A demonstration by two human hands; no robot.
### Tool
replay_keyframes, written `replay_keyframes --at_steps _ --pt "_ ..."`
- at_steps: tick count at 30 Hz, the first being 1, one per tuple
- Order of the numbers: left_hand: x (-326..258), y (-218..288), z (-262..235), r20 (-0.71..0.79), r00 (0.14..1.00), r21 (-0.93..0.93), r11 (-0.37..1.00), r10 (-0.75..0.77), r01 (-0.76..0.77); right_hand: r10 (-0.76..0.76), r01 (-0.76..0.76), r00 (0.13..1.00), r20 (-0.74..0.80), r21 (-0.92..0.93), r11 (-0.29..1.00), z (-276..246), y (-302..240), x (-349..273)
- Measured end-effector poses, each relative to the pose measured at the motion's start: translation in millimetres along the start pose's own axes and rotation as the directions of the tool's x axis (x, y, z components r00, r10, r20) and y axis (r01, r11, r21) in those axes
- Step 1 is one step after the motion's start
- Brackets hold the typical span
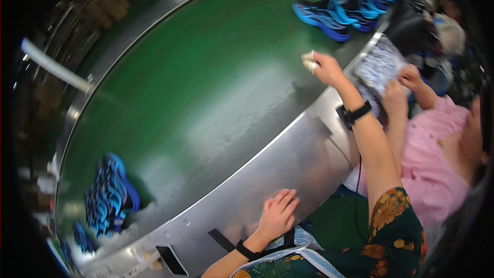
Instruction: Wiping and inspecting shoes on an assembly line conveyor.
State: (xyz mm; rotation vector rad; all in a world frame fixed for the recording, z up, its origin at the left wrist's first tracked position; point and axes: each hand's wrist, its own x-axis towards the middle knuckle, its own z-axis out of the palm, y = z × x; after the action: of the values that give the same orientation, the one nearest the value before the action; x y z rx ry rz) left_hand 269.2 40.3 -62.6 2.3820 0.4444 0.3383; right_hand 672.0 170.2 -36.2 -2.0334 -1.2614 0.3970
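Right hand (325,68), reaching far right, pinches a crumpled white wad (309,61); left hand (277,215) rests flat, released, on the near steel rim (267,164) — best kept braced there for balance

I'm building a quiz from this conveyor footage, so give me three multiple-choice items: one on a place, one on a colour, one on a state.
1. Where does the left hand rest?
A. on the metal rim of the conveyor
B. on the green belt
C. on a shoe

2. What colour are the shoes on the belt?
A. red and white
B. blue and black
C. plain yellow

3. What is the right hand doing?
A. lying flat and empty
B. pinching a small pale wad, raised over the belt
C. gripping a shoe

Key: 1 A, the palm lies flat on the metal rim. 2 B, both groups show blue with black. 3 B, the wad sits at its fingertips above the green belt.
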Motion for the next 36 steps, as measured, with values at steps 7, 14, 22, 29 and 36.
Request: replay_keyframes --at_steps 7,14,22,29,36 --pt "-2.1 -3.0 3.2 -0.006 1.000 -0.025 1.000 0.009 -0.009 -0.264 0.249 0.832 0.487 0.096 0.964 116.5 -81.6 -74.5" --pt "-23.6 -5.9 8.9 -0.071 0.997 0.049 0.999 0.022 -0.019 -0.334 0.490 0.670 0.663 -0.058 0.870 132.7 -118.3 -155.7" --pt "-25.1 -6.5 25.3 -0.074 0.995 0.073 0.995 0.069 -0.064 -0.437 0.513 0.826 0.356 -0.151 0.845 130.3 -123.9 -240.3" --pt "-34.1 -28.1 45.3 -0.026 0.997 -0.001 0.998 0.068 -0.068 -0.449 0.485 0.819 0.356 -0.013 0.874 137.4 -146.8 -297.7" --pt "-73.9 -31.8 40.0 -0.075 0.971 0.083 0.972 0.228 -0.222 -0.384 0.367 0.852 0.355 0.117 0.923 151.1 -168.1 -341.4"
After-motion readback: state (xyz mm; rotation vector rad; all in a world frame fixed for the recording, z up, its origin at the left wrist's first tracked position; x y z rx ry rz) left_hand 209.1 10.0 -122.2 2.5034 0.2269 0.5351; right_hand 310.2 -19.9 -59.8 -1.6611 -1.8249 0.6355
